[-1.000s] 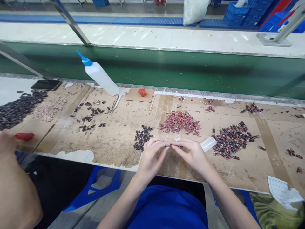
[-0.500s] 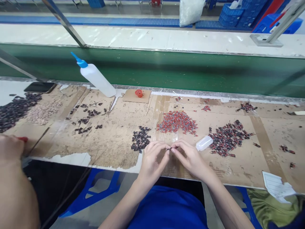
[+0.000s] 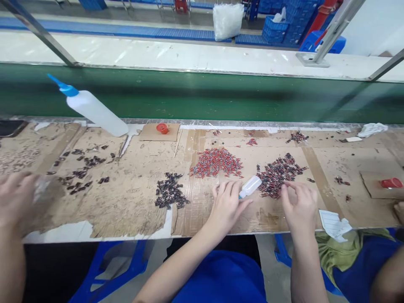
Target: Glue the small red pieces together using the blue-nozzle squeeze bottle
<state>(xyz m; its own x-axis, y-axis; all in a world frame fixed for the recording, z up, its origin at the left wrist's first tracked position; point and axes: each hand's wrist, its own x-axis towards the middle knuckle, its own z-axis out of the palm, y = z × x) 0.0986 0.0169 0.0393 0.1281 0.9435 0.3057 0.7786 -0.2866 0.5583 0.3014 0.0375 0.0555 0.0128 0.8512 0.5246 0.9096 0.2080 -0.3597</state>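
Observation:
My left hand (image 3: pixel 226 203) is curled around the blue-tipped end of a small clear squeeze bottle (image 3: pixel 251 185), with the thumb below and the fingers above. The bottle lies slanted beside a pile of red-and-black small parts (image 3: pixel 279 173). At the near right edge of that pile is my right hand (image 3: pixel 299 204), its thumb and forefinger brought close together; whatever lies between the tips is too small to make out. Beyond my left hand spreads a heap of red, silver-ended small parts (image 3: pixel 217 162). Left of it sits a heap of black small pieces (image 3: pixel 171 190).
A large white bottle with a blue nozzle (image 3: pixel 96 112) leans at the back left. A red cap (image 3: pixel 162 128) rests on a cardboard piece. Another person's hand (image 3: pixel 15 198) works at the far left. A torn paper (image 3: pixel 334 225) hangs over the front edge.
My hands have parted from a small dark piece held between them. The left has gone to the bottle, the right to the red-and-black pile. The view has turned rightward.

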